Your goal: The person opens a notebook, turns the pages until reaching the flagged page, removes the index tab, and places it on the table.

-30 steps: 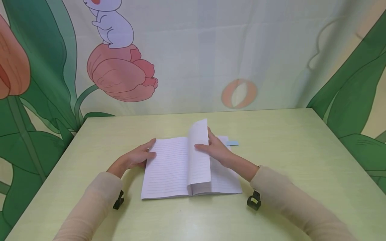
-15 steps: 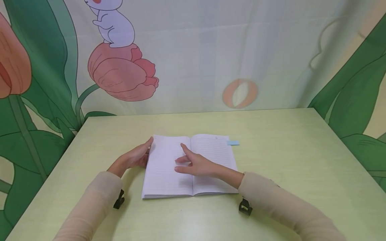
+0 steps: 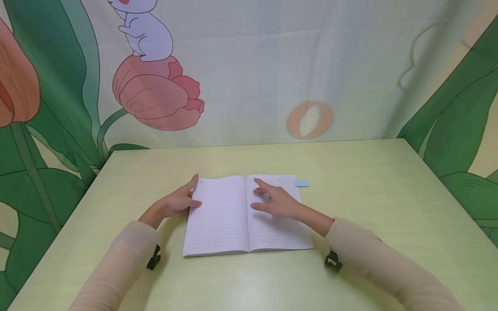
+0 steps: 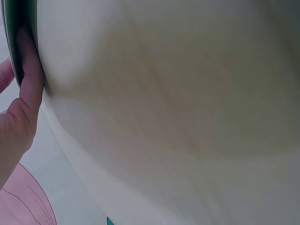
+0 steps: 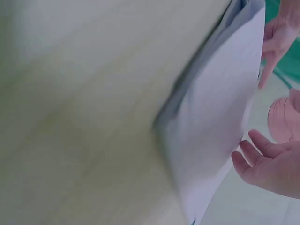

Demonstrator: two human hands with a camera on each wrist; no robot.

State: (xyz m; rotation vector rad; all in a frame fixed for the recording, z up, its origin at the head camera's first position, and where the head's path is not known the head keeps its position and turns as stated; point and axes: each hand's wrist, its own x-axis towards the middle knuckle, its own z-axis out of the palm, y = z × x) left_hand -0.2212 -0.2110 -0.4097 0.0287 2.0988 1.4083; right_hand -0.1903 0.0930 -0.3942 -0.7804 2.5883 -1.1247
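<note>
An open notebook (image 3: 218, 224) with lined white pages lies in the middle of the table in the head view. My left hand (image 3: 178, 202) grips its left edge, thumb on top of the page and fingers at the edge underneath. The left wrist view has a finger (image 4: 31, 70) of that hand tucked in at the notebook's dark green edge. Over the right page is my right hand (image 3: 279, 202), its fingers spread and holding nothing. In the right wrist view its relaxed fingertips (image 5: 239, 161) appear close to the page. A light blue tab (image 3: 301, 184) sticks out at the upper right.
The pale wooden table (image 3: 369, 185) extends around the notebook on all sides. Behind it hangs a curtain (image 3: 241, 86) printed with tulips, leaves and a white animal. A small black device (image 3: 333, 261) hangs under the right sleeve, and another (image 3: 153, 258) under the left.
My right hand turned a raised page over to the left, letting go of it there, then moved back over the right page. My left thumb came off the page and is on top again.
</note>
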